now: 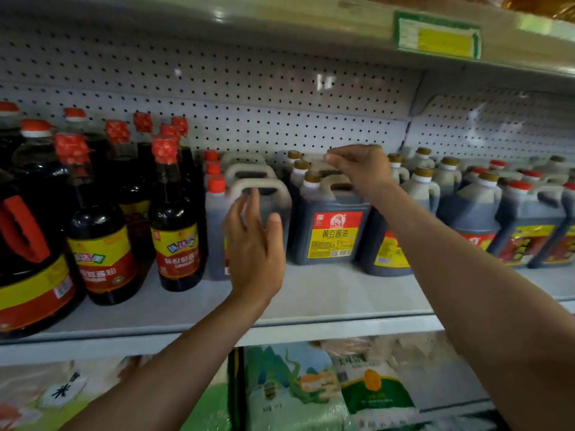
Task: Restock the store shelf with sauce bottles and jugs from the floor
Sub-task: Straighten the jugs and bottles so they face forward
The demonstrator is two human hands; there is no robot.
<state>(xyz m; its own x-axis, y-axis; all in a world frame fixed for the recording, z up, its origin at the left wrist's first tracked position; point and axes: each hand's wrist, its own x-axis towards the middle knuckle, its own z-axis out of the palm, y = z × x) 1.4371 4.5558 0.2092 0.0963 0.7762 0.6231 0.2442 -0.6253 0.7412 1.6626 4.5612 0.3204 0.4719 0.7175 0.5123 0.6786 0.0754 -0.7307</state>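
Note:
Dark soy sauce fills the white shelf [326, 293]. A gold-capped jug with a yellow and red label [334, 234] stands at the middle, beside a red-capped jug with a pale handle [259, 184]. My left hand [253, 244] is raised with straight fingers just in front of the red-capped jug and holds nothing. My right hand [361, 169] hovers over the gold-capped jug's handle with loosely curled fingers; I see nothing in it. Whether either hand touches a jug is unclear.
Tall red-capped sauce bottles [177, 219] and a large red-handled jug [28, 259] crowd the left. More jugs [529, 219] line the right. An upper shelf with a green price tag [438, 35] hangs overhead. Rice bags [295, 387] lie on the shelf below.

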